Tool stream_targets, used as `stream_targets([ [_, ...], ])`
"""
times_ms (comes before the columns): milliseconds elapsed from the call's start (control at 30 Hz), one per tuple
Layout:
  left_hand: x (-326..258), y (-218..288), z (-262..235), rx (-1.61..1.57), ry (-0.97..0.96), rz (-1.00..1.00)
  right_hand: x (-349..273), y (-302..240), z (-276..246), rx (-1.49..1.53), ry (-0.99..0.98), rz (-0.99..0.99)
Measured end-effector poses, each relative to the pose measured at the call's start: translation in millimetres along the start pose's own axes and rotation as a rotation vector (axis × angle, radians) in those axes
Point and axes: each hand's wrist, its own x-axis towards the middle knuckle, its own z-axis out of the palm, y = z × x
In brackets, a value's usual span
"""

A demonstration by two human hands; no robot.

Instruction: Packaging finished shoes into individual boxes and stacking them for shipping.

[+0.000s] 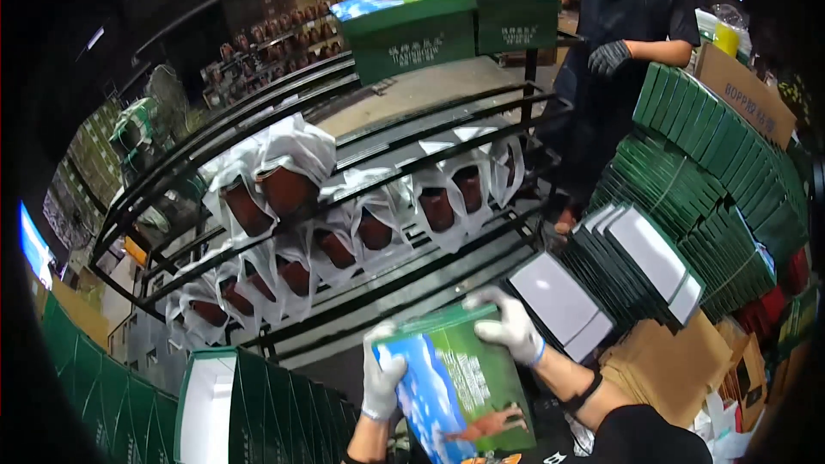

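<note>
Between my two gloved hands is a green cardboard box (468,378) printed with blue sky, clouds and a brown animal, tilted near my chest. My left hand (382,375), in a white glove, grips its left side with the thumb over the printed face. On the top right corner, my right hand (510,326) is closed with the thumb on the front and the fingers behind. The back of the box is hidden from view. Beyond it, brown shoes or boots (375,230), partly wrapped in white paper (279,150), sit in rows on a black metal rack (387,180).
Nested green boxes (284,412) stand at lower left. At right are dark trays with white insides (563,301) and tall stacks of green cardboard (687,163). Closed green boxes (412,43) rest beyond the rack. A person in a dark apron (614,17) stands at far right.
</note>
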Motion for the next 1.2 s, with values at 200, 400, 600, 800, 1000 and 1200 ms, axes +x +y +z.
stream_targets([
  [200,0,-8,10,0.031,0.158,-0.189,-9,4,-2,0.145,0.082,0.270],
  [400,27,-13,-15,0.187,0.410,-0.082,-31,20,1,0.231,-0.110,0.328],
  [600,92,162,33,-0.041,0.135,0.259,7,-125,-35,0.124,-0.015,0.220],
  [800,282,373,138,0.002,-0.228,0.797,300,-394,-138,0.029,0.118,-0.565],
  [1000,487,423,37,0.447,0.001,0.537,344,-312,-17,0.064,0.496,-0.501],
  [1200,215,263,-58,1.099,0.310,0.907,322,-125,146,-0.839,0.323,-0.852],
])
